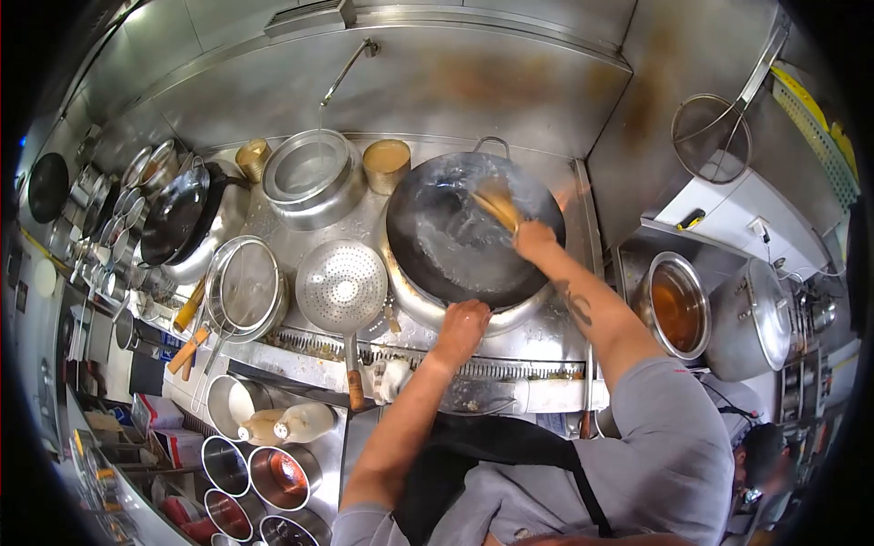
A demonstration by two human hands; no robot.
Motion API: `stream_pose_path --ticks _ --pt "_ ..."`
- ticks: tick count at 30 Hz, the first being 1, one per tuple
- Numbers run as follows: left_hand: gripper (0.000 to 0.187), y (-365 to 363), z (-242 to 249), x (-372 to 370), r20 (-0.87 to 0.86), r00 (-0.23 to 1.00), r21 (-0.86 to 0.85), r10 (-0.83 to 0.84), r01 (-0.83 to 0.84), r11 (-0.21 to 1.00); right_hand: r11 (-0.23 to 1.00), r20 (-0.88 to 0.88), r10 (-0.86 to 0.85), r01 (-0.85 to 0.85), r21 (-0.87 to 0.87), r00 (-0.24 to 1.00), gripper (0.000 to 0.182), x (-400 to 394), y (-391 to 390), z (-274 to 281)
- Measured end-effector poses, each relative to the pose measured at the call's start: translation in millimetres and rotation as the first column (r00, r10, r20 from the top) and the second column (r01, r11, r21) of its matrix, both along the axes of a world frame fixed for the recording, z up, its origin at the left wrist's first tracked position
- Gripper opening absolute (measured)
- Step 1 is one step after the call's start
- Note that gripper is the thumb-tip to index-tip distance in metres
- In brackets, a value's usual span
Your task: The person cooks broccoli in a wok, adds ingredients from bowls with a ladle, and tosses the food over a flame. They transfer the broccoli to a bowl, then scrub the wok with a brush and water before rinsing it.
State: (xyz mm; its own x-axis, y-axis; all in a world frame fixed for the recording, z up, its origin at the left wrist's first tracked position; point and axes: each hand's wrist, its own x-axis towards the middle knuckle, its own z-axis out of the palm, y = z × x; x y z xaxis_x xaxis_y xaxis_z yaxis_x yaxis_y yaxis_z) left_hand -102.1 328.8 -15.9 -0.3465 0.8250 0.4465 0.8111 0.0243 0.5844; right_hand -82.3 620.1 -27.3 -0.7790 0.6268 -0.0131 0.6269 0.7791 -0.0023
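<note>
A large dark wok (428, 250) sits on the steel range, with foamy, steaming liquid (473, 246) in it. My left hand (466, 329) is closed at the wok's near rim, around the handle there, which the fingers mostly hide. Over the wok's right side, my right hand (533, 240) grips a light brown bamboo brush (496, 209). The brush's far end is blurred and reaches into the wok.
Left of the wok lie a perforated ladle (342, 286), a strainer over a pot (248, 289) and a lidded steel pot (309, 173) under a tap (346, 77). A pot of brown liquid (675, 308) stands at the right. Squeeze bottles (305, 423) stand near front left.
</note>
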Motion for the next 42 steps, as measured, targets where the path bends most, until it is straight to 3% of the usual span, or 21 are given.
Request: stream_pose_path --ticks 2,4,6,8,10,15,18,20,23,25,26,27,29,31,32,34,38,42 --pt "0.012 -4 3 -5 0.009 1.0 -0.024 -0.004 0.004 1.0 0.996 -0.033 0.063 -0.065 -0.061 0.997 0.035 21 -25 23" --pt "0.012 -8 2 -10 0.004 1.0 -0.013 -0.007 0.007 1.0 0.996 0.079 -0.007 0.014 -0.089 0.997 0.036 54 -27 47" --pt "0.013 -9 3 -9 0.002 1.0 0.004 -0.009 0.009 1.0 0.995 0.077 0.012 -0.004 -0.101 0.997 0.038 48 -7 66" --pt "0.013 -8 7 -8 0.005 1.0 -0.001 -0.019 0.019 1.0 0.992 -0.053 -0.053 0.046 -0.12 0.997 0.041 23 0 70" --pt "0.012 -10 3 -7 0.005 1.0 -0.001 -0.024 0.024 1.0 0.987 0.032 0.043 -0.037 -0.157 0.999 0.037 23 -11 50" --pt "0.009 -9 -1 -11 0.007 0.999 -0.007 -0.04 0.04 0.999 0.994 -0.096 0.048 -0.057 -0.097 0.994 0.031 33 16 44" --pt "0.008 -5 -4 -6 0.013 0.998 -0.017 -0.055 0.055 0.998 0.933 -0.198 -0.008 -0.064 -0.354 0.98 0.029 -37 2 45" --pt "0.01 2 -12 -1 0.003 1.0 -0.037 -0.008 0.008 0.999 0.743 -0.221 -0.02 -0.133 -0.656 0.975 0.028 -63 -39 48" --pt "0.006 -1 -13 2 -0.036 0.999 0.004 0.005 -0.005 1.0 0.732 -0.266 0.068 -0.23 -0.642 0.961 0.027 -50 -94 39" --pt "0.008 -8 -11 7 -0.032 0.999 0.014 0.022 -0.022 1.0 0.786 -0.228 0.307 -0.381 -0.486 0.924 0.026 -18 -114 43" --pt "0.014 -11 -9 8 -0.037 0.998 0.029 0.043 -0.042 0.999 0.765 -0.221 0.398 -0.455 -0.456 0.89 0.027 12 -119 56" --pt "0.014 -14 -6 9 -0.034 0.999 0.029 0.035 -0.034 0.999 0.715 -0.195 0.41 -0.447 -0.538 0.891 0.029 40 -107 50" --pt "0.029 -23 1 10 -0.12 0.992 0.094 0.021 -0.01 0.996 0.725 -0.07 0.497 -0.458 -0.514 0.865 0.029 88 -85 85" --pt "0.031 -26 5 13 -0.109 0.994 0.064 0.031 -0.024 0.998 0.853 0.266 0.382 -0.226 -0.47 0.885 0.028 93 -34 82" --pt "0.034 -26 8 15 -0.103 0.994 0.039 0.045 -0.041 0.998 0.928 0.319 0.194 -0.068 -0.366 0.928 0.029 86 -46 123" --pt "0.036 -29 12 17 -0.099 0.995 -0.009 0.026 -0.027 1.0 0.991 0.197 0.022 0.005 -0.136 0.98 0.029 64 -15 78" --pt "0.041 -34 19 20 -0.154 0.987 -0.091 0.048 -0.062 0.994 0.985 0.242 0.088 -0.048 -0.167 0.966 0.031 83 -40 70" --pt "0.043 -30 17 21 -0.187 0.979 -0.138 0.076 -0.103 0.985 0.979 0.193 0.181 -0.159 -0.124 0.964 0.04 69 0 70"
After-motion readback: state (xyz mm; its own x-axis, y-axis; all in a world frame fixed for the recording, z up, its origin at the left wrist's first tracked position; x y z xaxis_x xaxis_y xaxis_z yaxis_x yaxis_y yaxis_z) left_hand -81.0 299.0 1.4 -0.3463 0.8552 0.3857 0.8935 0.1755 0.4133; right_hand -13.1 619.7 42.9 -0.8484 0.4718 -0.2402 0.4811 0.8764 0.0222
